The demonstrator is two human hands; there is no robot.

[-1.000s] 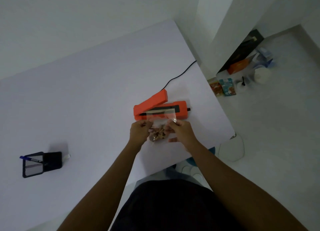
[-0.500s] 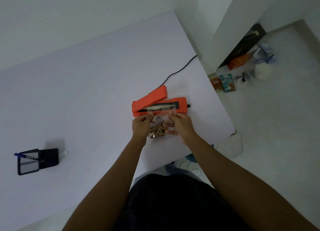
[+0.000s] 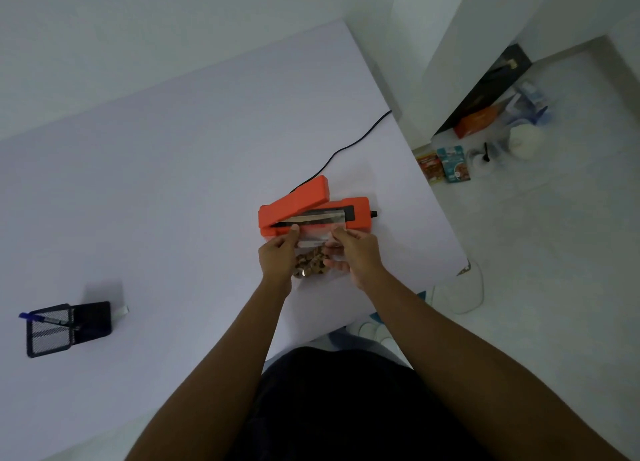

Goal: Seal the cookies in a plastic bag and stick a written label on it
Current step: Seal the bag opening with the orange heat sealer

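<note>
A clear plastic bag (image 3: 317, 233) with brown cookies (image 3: 311, 266) in its lower part lies on the white table (image 3: 173, 183). Its open top edge rests across the black sealing strip of an orange heat sealer (image 3: 311, 209), whose lid arm is raised. My left hand (image 3: 278, 256) pinches the bag's left side near the top. On the other side my right hand (image 3: 356, 252) pinches the bag's right side. Both hands sit just in front of the sealer.
A black cord (image 3: 349, 145) runs from the sealer off the table's far right edge. A black mesh holder (image 3: 52, 332) with a blue pen (image 3: 41, 318) stands at the left. Boxes and containers (image 3: 485, 142) sit on the floor to the right.
Both hands have pushed the bag forward, so its top edge now lies on the sealer's strip instead of in front of it.
</note>
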